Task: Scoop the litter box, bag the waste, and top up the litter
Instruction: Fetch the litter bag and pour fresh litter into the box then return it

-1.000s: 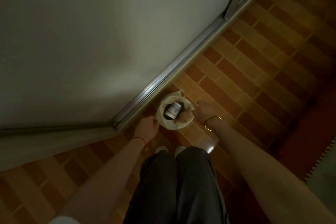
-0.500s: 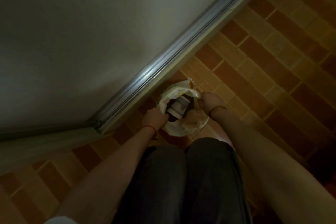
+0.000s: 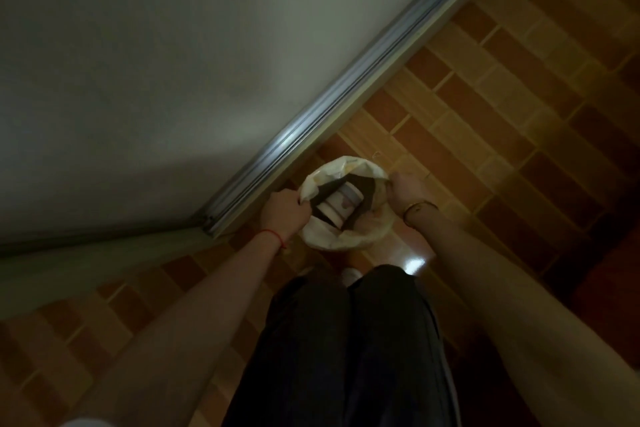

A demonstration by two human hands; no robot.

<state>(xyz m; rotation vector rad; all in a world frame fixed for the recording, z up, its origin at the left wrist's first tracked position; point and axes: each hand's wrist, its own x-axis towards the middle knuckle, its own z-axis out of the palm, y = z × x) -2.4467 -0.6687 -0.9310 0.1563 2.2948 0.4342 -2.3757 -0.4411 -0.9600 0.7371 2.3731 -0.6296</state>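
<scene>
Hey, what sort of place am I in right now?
Likely indoors at home, by a sliding door: brick-pattern floor tiles, a metal door track along the pale panel, and a small bag-lined waste bin.

Light very dim; I can read little fine detail.

- Left hand (image 3: 285,213) grips the rim of the bag (image 3: 346,239). Its fingertips fold into the plastic, out of my sight.
- Right hand (image 3: 407,189) grips the opposite rim, fingertips likewise lost behind the fold.
- Pale round container (image 3: 341,206) lies inside, its lower end sunk in shadow. The mark on its side is too small for me to read.
- What lies beneath the container: cannot tell.
- Both forearms are cut by the bottom edge.
- Dark trousers (image 3: 346,340) hide the feet, save one pale shoe toe (image 3: 351,274).
- Door track (image 3: 311,135) runs out at the top edge.
</scene>
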